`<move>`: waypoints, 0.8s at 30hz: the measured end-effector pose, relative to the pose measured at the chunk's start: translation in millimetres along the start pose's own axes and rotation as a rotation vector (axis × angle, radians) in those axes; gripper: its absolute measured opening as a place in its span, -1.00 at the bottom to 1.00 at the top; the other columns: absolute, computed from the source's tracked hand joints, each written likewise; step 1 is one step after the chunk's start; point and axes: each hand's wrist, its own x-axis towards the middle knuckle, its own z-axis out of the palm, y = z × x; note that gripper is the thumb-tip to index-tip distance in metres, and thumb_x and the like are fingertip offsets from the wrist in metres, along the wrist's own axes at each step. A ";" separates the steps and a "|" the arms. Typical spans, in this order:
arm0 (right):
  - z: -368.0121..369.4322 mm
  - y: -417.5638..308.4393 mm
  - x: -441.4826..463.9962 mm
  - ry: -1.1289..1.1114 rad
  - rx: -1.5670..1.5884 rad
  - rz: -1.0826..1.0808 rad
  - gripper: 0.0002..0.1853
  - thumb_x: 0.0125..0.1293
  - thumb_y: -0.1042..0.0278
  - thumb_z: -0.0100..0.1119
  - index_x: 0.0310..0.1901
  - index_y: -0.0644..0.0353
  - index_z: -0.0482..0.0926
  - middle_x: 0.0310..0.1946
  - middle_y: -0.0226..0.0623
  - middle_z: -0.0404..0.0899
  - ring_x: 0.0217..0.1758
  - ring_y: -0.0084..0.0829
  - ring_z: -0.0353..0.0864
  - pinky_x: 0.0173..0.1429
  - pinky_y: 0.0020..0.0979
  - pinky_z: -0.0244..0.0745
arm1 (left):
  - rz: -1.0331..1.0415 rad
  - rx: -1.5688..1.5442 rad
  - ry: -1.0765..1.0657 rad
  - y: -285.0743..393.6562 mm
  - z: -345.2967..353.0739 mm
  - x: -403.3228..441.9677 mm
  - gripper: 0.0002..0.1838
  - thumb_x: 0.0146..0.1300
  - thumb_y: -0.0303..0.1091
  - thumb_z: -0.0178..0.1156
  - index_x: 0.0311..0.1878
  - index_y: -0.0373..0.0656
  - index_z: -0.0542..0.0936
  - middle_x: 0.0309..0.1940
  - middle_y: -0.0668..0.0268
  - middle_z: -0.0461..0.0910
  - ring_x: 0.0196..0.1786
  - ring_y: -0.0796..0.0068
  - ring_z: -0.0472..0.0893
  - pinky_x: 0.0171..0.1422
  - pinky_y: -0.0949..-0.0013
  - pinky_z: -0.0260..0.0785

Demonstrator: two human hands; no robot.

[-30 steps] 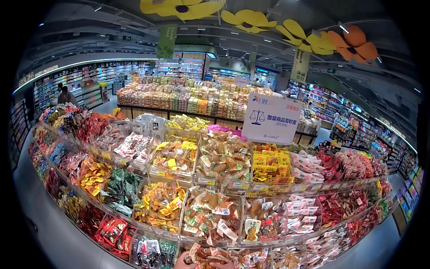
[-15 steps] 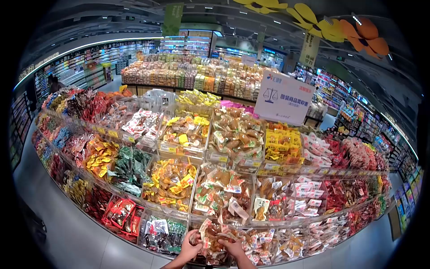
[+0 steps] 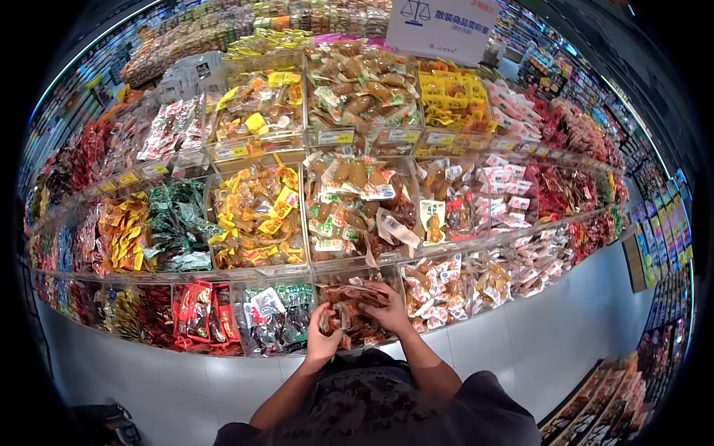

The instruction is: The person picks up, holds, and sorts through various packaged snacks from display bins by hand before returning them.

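Note:
Both hands are at a clear bin in the lowest row of the snack display. My left hand (image 3: 324, 339) curls its fingers round the left side of some clear-wrapped brown snack packets (image 3: 355, 293). From the right, my right hand (image 3: 389, 312) grips the same packets, thumb and fingers closed on their edge. More brown packets (image 3: 364, 329) lie under and between the hands. How many packets are held cannot be made out. Just above, a bin of brown vacuum packs (image 3: 346, 212) has a pale packet (image 3: 396, 227) leaning at its front.
To the left are dark green packets (image 3: 275, 316) and red packets (image 3: 204, 316); white-and-brown packets (image 3: 435, 290) fill the bin to the right. Clear dividers and yellow price tags (image 3: 230, 151) edge the tiers. A white sign (image 3: 442, 28) stands on top. Grey floor (image 3: 483, 349) curves around the display.
The view has tilted down, so the forearms and dark clothing now show. The held packets have turned from facing the camera to lying flatter, and the right hand has come over their right side.

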 end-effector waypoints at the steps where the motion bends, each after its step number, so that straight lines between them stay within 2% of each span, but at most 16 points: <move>1: 2.5 -0.9 -0.7 0.010 -0.025 -0.035 -0.45 0.20 0.63 0.45 0.25 0.30 0.53 0.13 -0.27 0.67 0.17 -0.52 0.64 0.28 -0.39 0.54 | 0.010 0.026 -0.023 -1.8 -1.1 1.4 -0.26 0.14 -0.80 0.17 0.43 -0.18 0.33 0.07 0.32 0.49 -0.01 0.58 0.59 0.13 0.47 0.48; 5: 0.2 4.0 -6.0 0.012 -0.190 -0.106 -0.46 0.18 0.64 0.46 0.22 0.30 0.54 0.17 -0.27 0.64 0.21 -0.51 0.61 0.34 -0.39 0.49 | -0.012 0.092 -0.057 5.3 0.7 2.0 -0.27 0.13 -0.79 0.17 0.41 -0.19 0.34 0.05 0.33 0.50 -0.03 0.59 0.58 0.13 0.49 0.46; 8: -6.4 10.1 -7.9 0.017 -0.047 -0.026 -0.46 0.16 0.65 0.44 0.21 0.31 0.54 0.15 -0.29 0.64 0.22 -0.49 0.60 0.35 -0.39 0.48 | -0.003 0.094 -0.023 5.5 6.7 3.0 -0.27 0.13 -0.81 0.16 0.42 -0.19 0.35 0.04 0.35 0.49 -0.04 0.61 0.56 0.13 0.51 0.45; 10: -15.4 13.8 -6.5 0.013 -0.149 -0.094 -0.47 0.15 0.67 0.43 0.19 0.31 0.55 0.18 -0.27 0.61 0.24 -0.46 0.60 0.37 -0.38 0.49 | 0.043 0.099 0.004 -3.2 10.1 3.0 -0.26 0.13 -0.82 0.15 0.43 -0.17 0.35 0.05 0.35 0.49 -0.04 0.61 0.56 0.13 0.51 0.45; 11: -18.5 17.4 -6.8 0.026 -0.044 -0.027 -0.49 0.14 0.66 0.45 0.17 0.31 0.56 0.18 -0.27 0.60 0.24 -0.45 0.60 0.37 -0.38 0.49 | 0.022 0.068 0.028 3.0 16.7 0.2 -0.25 0.14 -0.81 0.16 0.44 -0.17 0.35 0.04 0.36 0.46 -0.04 0.61 0.53 0.12 0.52 0.45; 12: -21.2 18.8 -5.8 0.054 -0.140 -0.104 -0.46 0.13 0.66 0.48 0.18 0.31 0.56 0.18 -0.27 0.60 0.24 -0.46 0.59 0.37 -0.38 0.51 | -0.003 0.038 0.060 8.4 22.6 -2.6 -0.25 0.15 -0.81 0.17 0.45 -0.16 0.34 0.03 0.36 0.44 -0.04 0.62 0.50 0.10 0.53 0.45; 13: -17.4 -2.5 -7.6 0.096 -0.149 -0.082 -0.52 0.15 0.68 0.43 0.14 0.29 0.58 0.11 -0.28 0.63 0.17 -0.47 0.61 0.30 -0.41 0.52 | -0.016 0.029 0.070 2.9 23.9 -4.7 -0.24 0.15 -0.81 0.17 0.45 -0.16 0.34 0.04 0.37 0.44 -0.04 0.62 0.51 0.10 0.53 0.45; 14: -20.4 8.6 -7.1 0.103 0.012 -0.049 -0.49 0.15 0.72 0.43 0.16 0.28 0.56 0.11 -0.29 0.62 0.15 -0.46 0.63 0.28 -0.41 0.56 | -0.020 0.020 0.079 -3.1 23.1 -4.1 -0.24 0.15 -0.81 0.17 0.45 -0.15 0.34 0.04 0.37 0.45 -0.04 0.62 0.51 0.10 0.53 0.46; 16: -26.9 4.0 -7.6 0.082 0.116 -0.005 -0.45 0.16 0.77 0.40 0.20 0.28 0.52 0.19 -0.26 0.58 0.18 -0.44 0.65 0.26 -0.41 0.60 | 0.002 0.144 0.114 -7.0 24.6 -6.8 -0.23 0.15 -0.80 0.18 0.46 -0.15 0.34 0.07 0.37 0.46 -0.03 0.62 0.52 0.11 0.53 0.46; 18: -35.8 5.2 -5.1 0.104 0.022 -0.135 -0.46 0.17 0.79 0.39 0.20 0.28 0.52 0.24 -0.23 0.56 0.20 -0.42 0.65 0.25 -0.40 0.62 | -0.020 0.101 0.158 -20.8 23.4 -8.8 -0.24 0.15 -0.77 0.19 0.46 -0.15 0.34 0.10 0.35 0.48 -0.04 0.62 0.53 0.12 0.52 0.46; 20: -41.0 -4.4 -4.2 0.127 0.075 -0.055 -0.47 0.18 0.78 0.40 0.19 0.28 0.52 0.15 -0.22 0.63 0.15 -0.42 0.68 0.22 -0.39 0.63 | 0.021 0.113 0.168 -30.6 25.1 -10.2 -0.25 0.15 -0.75 0.20 0.46 -0.15 0.35 0.10 0.34 0.49 -0.04 0.61 0.55 0.13 0.50 0.46; 21: -46.0 -15.5 -5.8 0.122 0.049 -0.028 -0.48 0.19 0.76 0.41 0.18 0.28 0.53 0.01 -0.24 0.70 0.10 -0.42 0.71 0.18 -0.40 0.64 | 0.018 0.100 0.215 -36.7 28.0 -11.2 -0.26 0.14 -0.76 0.18 0.45 -0.16 0.37 0.10 0.34 0.56 -0.01 0.59 0.58 0.16 0.49 0.45; 22: -49.6 -9.8 -3.4 0.150 -0.092 -0.116 -0.50 0.21 0.74 0.39 0.19 0.28 0.53 -0.07 -0.24 0.74 0.06 -0.41 0.73 0.14 -0.41 0.64 | 0.005 0.108 0.230 -32.6 31.8 -12.0 -0.26 0.15 -0.76 0.17 0.45 -0.14 0.37 0.10 0.33 0.56 -0.01 0.58 0.58 0.16 0.48 0.47; 24: -54.9 -5.1 -1.0 0.111 0.005 -0.081 -0.51 0.22 0.73 0.39 0.19 0.27 0.54 -0.04 -0.23 0.73 0.06 -0.41 0.73 0.13 -0.40 0.65 | -0.015 0.064 0.258 -30.9 37.6 -12.5 -0.26 0.16 -0.75 0.15 0.45 -0.12 0.37 0.11 0.31 0.56 -0.01 0.57 0.59 0.14 0.45 0.49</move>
